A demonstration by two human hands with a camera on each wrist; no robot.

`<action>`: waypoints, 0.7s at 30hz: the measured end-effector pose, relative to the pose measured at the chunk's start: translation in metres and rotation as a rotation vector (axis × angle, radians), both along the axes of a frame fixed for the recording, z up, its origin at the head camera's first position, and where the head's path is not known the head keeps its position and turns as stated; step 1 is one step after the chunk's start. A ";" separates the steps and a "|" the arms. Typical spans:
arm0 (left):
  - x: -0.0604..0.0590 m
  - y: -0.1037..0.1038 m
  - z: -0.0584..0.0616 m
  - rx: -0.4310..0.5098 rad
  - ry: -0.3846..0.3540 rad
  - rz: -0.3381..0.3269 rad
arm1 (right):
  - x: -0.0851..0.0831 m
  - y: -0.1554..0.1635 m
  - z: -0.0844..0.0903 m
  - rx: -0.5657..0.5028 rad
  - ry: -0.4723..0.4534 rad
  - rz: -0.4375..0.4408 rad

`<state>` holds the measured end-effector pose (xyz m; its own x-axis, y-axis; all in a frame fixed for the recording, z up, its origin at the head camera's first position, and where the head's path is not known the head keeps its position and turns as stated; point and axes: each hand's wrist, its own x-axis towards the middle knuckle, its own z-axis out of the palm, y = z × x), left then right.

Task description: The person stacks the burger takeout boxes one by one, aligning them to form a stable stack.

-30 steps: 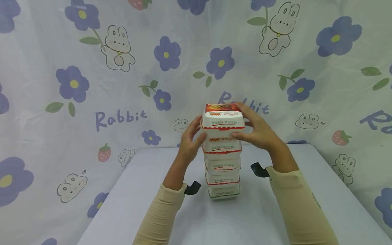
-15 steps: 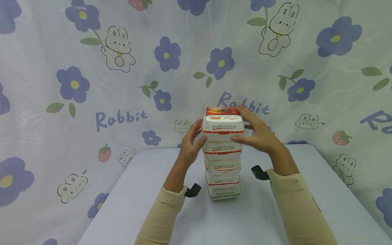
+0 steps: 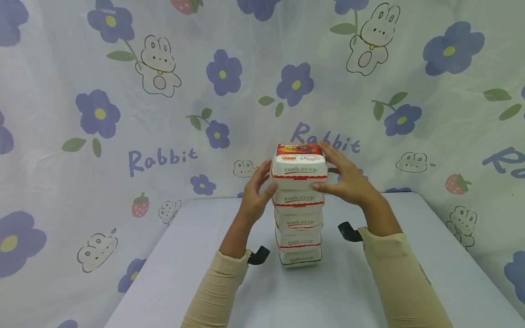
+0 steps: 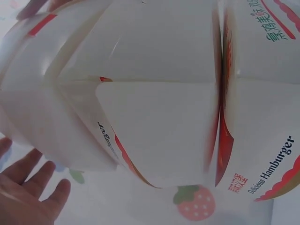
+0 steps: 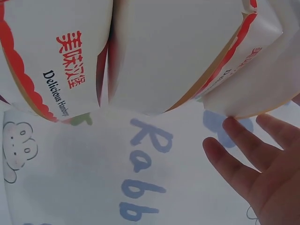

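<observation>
Several white paper burger boxes [image 3: 298, 221] stand in one tall stack, with red trim on most and green trim on the lowest. The top box [image 3: 299, 171] has a red burger picture on its lid and sits on the one below. My left hand [image 3: 255, 196] holds its left side, thumb at the front corner and fingers farther back. My right hand [image 3: 346, 177] grips its right side, thumb low in front and fingers up at the back edge. In the right wrist view, some fingers [image 5: 248, 140] spread apart from the box. The box's back is hidden in the head view.
The stack stands on a white table [image 3: 197, 223]. Behind hangs a pale curtain [image 3: 254, 132] printed with flowers, rabbits and strawberries. Dark wrist-camera mounts [image 3: 258, 255] stick out from both beige sleeves [image 3: 217, 287].
The top box has come down slightly onto the stack, both hands lowering with it, mostly in the first half second. Since then there is hardly any movement.
</observation>
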<state>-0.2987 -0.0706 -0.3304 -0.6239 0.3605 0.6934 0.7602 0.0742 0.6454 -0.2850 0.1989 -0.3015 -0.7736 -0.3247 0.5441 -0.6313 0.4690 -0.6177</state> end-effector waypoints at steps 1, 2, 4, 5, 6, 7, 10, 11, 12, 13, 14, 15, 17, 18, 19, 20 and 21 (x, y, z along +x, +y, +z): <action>0.004 0.000 0.003 -0.003 0.006 0.000 | 0.000 0.000 0.000 0.000 -0.004 -0.001; 0.008 0.000 0.006 -0.003 0.010 0.001 | 0.000 0.001 -0.001 -0.001 -0.007 -0.002; 0.013 0.001 0.010 -0.002 0.017 0.004 | 0.000 0.001 -0.001 -0.001 -0.012 -0.003; 0.013 0.001 0.010 -0.002 0.019 0.006 | 0.000 0.002 -0.001 0.000 -0.013 -0.002; 0.013 0.001 0.010 0.000 0.020 0.005 | 0.000 0.002 -0.001 0.000 -0.014 -0.001; 0.013 0.001 0.011 0.002 0.022 0.003 | 0.000 0.002 -0.001 0.000 -0.016 0.000; 0.012 0.002 0.011 0.000 0.028 0.004 | 0.001 0.004 -0.001 0.001 -0.021 0.002; 0.012 0.002 0.011 0.000 0.029 0.004 | 0.001 0.004 0.000 0.003 -0.026 0.001; 0.012 0.002 0.011 -0.002 0.030 0.005 | 0.001 0.004 0.000 0.004 -0.030 -0.001; 0.012 0.002 0.010 -0.004 0.032 0.007 | 0.001 0.005 0.000 0.004 -0.035 -0.004; 0.012 0.002 0.010 -0.006 0.032 0.010 | 0.001 0.005 0.000 0.003 -0.039 -0.004; 0.012 0.002 0.010 -0.007 0.031 0.013 | 0.000 0.005 0.000 0.004 -0.042 -0.006; 0.012 0.003 0.009 -0.009 0.029 0.016 | 0.000 0.006 -0.001 0.004 -0.044 -0.008; 0.012 0.003 0.009 -0.009 0.026 0.018 | 0.000 0.006 -0.002 0.002 -0.044 -0.009; 0.012 0.003 0.009 -0.009 0.024 0.019 | 0.000 0.007 -0.002 0.002 -0.044 -0.009; 0.013 0.003 0.009 -0.010 0.021 0.020 | 0.000 0.007 -0.003 0.000 -0.044 -0.008; 0.013 0.003 0.009 -0.012 0.020 0.021 | 0.001 0.008 -0.003 -0.001 -0.044 -0.009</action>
